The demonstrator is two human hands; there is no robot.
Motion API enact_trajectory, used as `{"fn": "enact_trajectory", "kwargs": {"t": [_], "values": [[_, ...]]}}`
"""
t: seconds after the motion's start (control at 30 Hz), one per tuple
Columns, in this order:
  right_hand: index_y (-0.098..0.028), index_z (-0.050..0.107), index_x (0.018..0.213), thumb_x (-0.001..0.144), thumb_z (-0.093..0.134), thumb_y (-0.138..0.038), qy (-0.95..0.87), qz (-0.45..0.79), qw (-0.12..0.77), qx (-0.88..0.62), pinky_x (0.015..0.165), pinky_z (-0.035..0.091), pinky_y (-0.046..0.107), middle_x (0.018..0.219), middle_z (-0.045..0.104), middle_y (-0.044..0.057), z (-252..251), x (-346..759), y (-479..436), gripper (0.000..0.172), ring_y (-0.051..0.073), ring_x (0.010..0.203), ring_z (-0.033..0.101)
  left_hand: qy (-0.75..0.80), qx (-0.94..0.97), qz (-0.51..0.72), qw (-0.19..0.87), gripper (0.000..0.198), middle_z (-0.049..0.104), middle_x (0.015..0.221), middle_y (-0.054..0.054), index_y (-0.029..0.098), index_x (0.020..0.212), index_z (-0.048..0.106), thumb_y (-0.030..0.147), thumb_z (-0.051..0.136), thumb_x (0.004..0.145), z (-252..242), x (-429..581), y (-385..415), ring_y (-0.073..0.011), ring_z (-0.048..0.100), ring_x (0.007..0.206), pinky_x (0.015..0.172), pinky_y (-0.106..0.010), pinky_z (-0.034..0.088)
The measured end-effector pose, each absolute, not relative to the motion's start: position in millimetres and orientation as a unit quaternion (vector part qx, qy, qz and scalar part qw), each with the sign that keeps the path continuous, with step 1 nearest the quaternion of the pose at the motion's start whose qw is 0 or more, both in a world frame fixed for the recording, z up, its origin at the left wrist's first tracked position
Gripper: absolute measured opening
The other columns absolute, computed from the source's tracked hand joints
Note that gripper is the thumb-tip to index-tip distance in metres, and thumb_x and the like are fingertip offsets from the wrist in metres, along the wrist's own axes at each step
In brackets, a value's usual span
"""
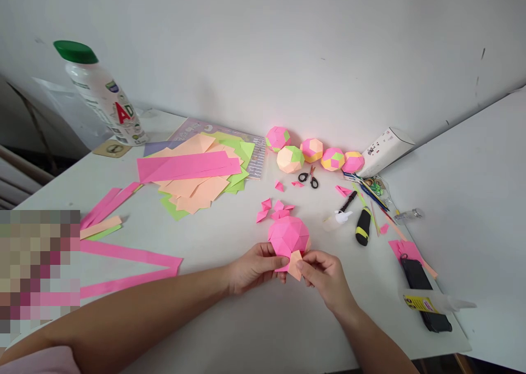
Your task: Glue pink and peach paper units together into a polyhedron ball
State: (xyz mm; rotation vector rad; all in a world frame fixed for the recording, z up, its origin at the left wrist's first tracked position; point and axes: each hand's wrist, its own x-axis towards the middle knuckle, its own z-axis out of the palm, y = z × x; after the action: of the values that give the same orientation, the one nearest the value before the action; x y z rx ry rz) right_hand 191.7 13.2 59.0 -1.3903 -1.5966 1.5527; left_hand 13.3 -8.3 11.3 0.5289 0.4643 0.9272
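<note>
Between my two hands is a pink folded paper ball (289, 236), held up near the table's front. My left hand (255, 268) is closed on its lower left side, the thumb pressed on a pink flap. A peach paper piece (295, 266) sticks out at the ball's lower edge, and my right hand (325, 275) pinches it between thumb and fingers. Several small pink folded paper pieces (281, 209) lie just beyond the ball. Fingers of both hands are partly hidden behind the paper.
Finished paper balls (290, 159) line the wall, near small scissors (309, 177). Paper sheets (193, 168) and pink strips (131, 253) lie left, beside a tall bottle (107, 97). To the right are a cutter (363, 227), a phone (427, 294), a glue bottle (431, 302) and a white box (385, 152).
</note>
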Motion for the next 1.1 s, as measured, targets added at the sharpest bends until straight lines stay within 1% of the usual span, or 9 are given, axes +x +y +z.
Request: {"fn": "enact_trajectory", "kwargs": {"t": [0.17,0.5,0.7,0.83,0.9,1.1], "values": [[-0.017,0.059,0.06,0.073,0.067,-0.035,-0.594,0.569,0.259,-0.506,0.046,0.04,0.022,0.053,0.051,-0.003,57.5,192.0,12.1,0.024,0.009,0.047,0.044,0.233,0.242,0.428,0.839,0.018,0.065,0.08,-0.005,0.012,0.085,0.07,0.024,0.073,0.071,13.3,13.2,-8.3,-0.0125,0.057,0.07,0.066,-0.026,0.046],[-0.016,0.06,0.062,0.075,0.066,-0.035,-0.597,0.567,0.259,-0.505,0.047,0.039,0.022,0.055,0.052,-0.002,54.7,192.0,12.8,0.024,0.009,0.048,0.043,0.244,0.24,0.423,0.839,0.019,0.066,0.081,-0.005,0.012,0.083,0.071,0.024,0.075,0.069,12.8,13.2,-6.7,-0.0135,0.058,0.073,0.066,-0.025,0.046],[-0.017,0.062,0.064,0.077,0.066,-0.034,-0.603,0.567,0.28,-0.487,0.048,0.038,0.022,0.054,0.051,-0.003,55.2,189.1,10.7,0.022,0.009,0.05,0.044,0.245,0.238,0.431,0.835,0.019,0.066,0.078,-0.005,0.012,0.081,0.071,0.026,0.076,0.068,15.2,13.7,-7.4,-0.0125,0.057,0.07,0.065,-0.025,0.046],[-0.019,0.065,0.069,0.08,0.065,-0.033,-0.602,0.59,0.298,-0.448,0.058,0.045,0.025,0.067,0.059,0.0,56.1,184.4,9.2,0.018,0.012,0.06,0.054,0.249,0.258,0.44,0.823,0.017,0.064,0.072,-0.003,0.013,0.077,0.071,0.027,0.076,0.068,15.4,15.8,-9.1,-0.0123,0.056,0.069,0.067,-0.025,0.046],[-0.019,0.066,0.071,0.081,0.064,-0.032,-0.596,0.604,0.303,-0.434,0.063,0.048,0.026,0.071,0.061,0.0,55.5,183.0,8.8,0.017,0.014,0.064,0.058,0.257,0.271,0.441,0.816,0.017,0.064,0.07,-0.002,0.013,0.075,0.071,0.028,0.075,0.069,15.4,16.5,-9.9,-0.0122,0.056,0.068,0.069,-0.026,0.045],[-0.017,0.065,0.07,0.082,0.063,-0.03,-0.575,0.631,0.31,-0.419,0.065,0.05,0.029,0.07,0.058,0.0,53.5,181.8,8.0,0.018,0.015,0.064,0.061,0.291,0.292,0.441,0.797,0.02,0.064,0.071,-0.001,0.014,0.075,0.07,0.032,0.075,0.068,18.7,17.0,-12.1,-0.0131,0.056,0.069,0.073,-0.029,0.046]]}}
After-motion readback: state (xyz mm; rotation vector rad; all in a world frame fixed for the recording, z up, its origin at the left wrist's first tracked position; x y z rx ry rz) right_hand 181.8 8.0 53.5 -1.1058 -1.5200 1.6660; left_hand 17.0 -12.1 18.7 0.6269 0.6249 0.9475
